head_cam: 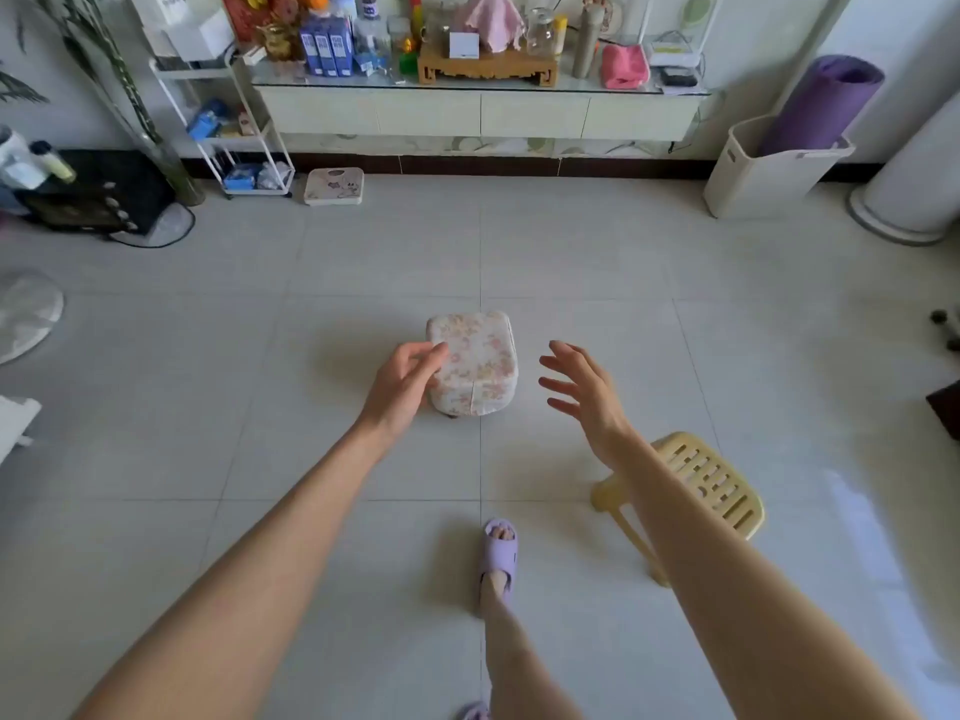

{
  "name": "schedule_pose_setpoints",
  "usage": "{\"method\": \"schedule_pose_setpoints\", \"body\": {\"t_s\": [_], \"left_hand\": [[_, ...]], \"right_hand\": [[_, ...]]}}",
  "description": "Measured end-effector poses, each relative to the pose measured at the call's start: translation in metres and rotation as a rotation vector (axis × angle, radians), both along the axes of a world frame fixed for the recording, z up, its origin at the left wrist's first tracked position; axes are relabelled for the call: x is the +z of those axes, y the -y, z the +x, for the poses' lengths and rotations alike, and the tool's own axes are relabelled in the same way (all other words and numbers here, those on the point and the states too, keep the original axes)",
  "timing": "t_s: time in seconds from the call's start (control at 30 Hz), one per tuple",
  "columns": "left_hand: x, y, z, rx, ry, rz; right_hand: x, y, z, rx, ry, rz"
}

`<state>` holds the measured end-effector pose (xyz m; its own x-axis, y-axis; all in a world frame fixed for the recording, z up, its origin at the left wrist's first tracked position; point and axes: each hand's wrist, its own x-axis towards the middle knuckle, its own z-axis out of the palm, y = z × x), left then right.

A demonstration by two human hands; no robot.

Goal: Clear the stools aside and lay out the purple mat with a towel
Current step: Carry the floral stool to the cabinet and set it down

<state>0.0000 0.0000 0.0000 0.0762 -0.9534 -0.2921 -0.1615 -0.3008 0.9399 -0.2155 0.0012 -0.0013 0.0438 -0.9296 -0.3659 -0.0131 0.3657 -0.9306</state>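
A small stool with a floral fabric cover (480, 363) stands in the middle of the tiled floor. My left hand (408, 381) is at its left side, fingers apart and overlapping its edge; a grip cannot be made out. My right hand (584, 389) hovers open just right of it, not touching. A yellow slatted plastic stool (711, 483) stands near right, partly behind my right forearm. The rolled purple mat (821, 103) stands upright in a white bin (763, 174) at the far right wall. A folded pink towel (623, 67) lies on the long counter.
A white wire trolley (228, 127) and a bathroom scale (333, 187) sit by the back wall. Fan bases are at the left (26, 314); a white cylinder (919, 189) is at the far right. My slippered foot (498, 556) is below the floral stool.
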Motion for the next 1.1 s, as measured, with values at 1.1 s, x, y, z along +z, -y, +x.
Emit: {"method": "schedule_pose_setpoints", "body": {"t_s": [1.1], "left_hand": [[-0.254, 0.433, 0.059, 0.183, -0.112, 0.473]], "right_hand": [[-0.240, 0.441, 0.073, -0.066, -0.070, 0.495]]}}
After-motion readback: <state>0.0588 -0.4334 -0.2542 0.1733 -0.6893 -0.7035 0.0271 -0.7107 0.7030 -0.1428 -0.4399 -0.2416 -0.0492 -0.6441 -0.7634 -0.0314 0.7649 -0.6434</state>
